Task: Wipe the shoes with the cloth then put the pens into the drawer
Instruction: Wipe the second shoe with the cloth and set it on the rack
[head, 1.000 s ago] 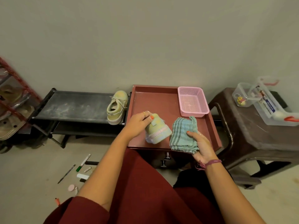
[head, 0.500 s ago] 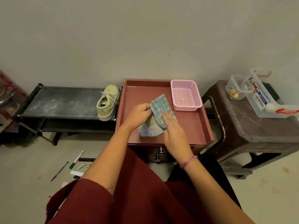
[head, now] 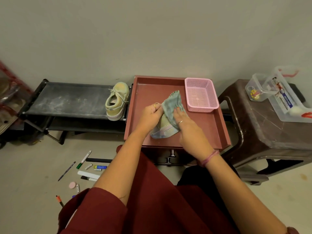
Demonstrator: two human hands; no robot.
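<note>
So we're in the middle of the wiping step. Our left hand [head: 150, 115] has its fingers curled round the small shoe [head: 163, 130], holding it steady on the red tray [head: 217, 132], while our right hand [head: 184, 122] presses the checked cloth [head: 172, 105] onto the shoe's upper with fingers laid pretty flat over it, so more pushing than pinching. The cloth is draped over the top of the shoe and sticks up toward the pink basket [head: 200, 95].

The second shoe [head: 117, 100] sits on the black rack [head: 67, 98] just left of the tray, looks untouched to us. The pens [head: 84, 159] are scattered on the floor down at our left. We'd guess the drawer [head: 172, 156] is the one with knobs under the tray, and it looks closed.

Next we probably need to rub over the rest of this shoe, then swap in the other one.
</note>
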